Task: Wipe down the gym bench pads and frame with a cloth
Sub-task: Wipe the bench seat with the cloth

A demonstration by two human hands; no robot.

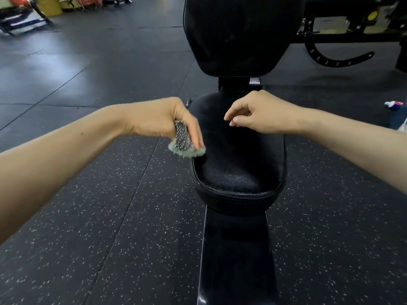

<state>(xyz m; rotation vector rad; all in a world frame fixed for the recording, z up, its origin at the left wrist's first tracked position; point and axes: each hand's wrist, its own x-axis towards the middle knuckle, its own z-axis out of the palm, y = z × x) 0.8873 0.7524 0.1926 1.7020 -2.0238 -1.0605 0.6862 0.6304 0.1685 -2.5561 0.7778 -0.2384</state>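
Note:
A black gym bench stands before me: its seat pad (239, 164) in the middle, the raised back pad (240, 34) beyond it, and a glossy black frame beam (236, 256) running toward me. My left hand (167, 117) grips a bunched grey-green cloth (185, 144) with a spotted side, held at the seat pad's left edge. My right hand (257, 114) hovers above the far part of the seat pad, its fingers loosely curled and holding nothing.
Dark speckled rubber floor tiles (99, 205) surround the bench. A black machine with a curved notched adjuster (337, 58) stands at the back right. A small white and blue object (394, 105) lies on the floor at right. More equipment (24, 16) sits far left.

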